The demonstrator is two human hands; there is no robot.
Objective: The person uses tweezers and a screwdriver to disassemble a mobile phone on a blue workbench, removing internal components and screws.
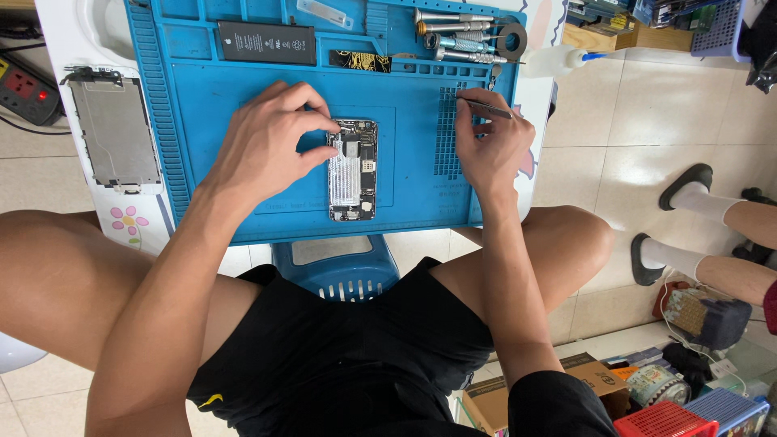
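Head view: the opened phone (353, 170) lies mid-mat on the blue mat (202, 121), long side pointing away. Left hand (267, 146) fingers pinch its top-left edge. Right hand (490, 146) grips tweezers (484, 108), just right.

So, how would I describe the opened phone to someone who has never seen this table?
Find the blue repair mat that covers the small white table. The opened phone lies upright near its middle, with the left hand touching its upper edge. Unlike the black battery above, it shows bare metal and circuit parts.
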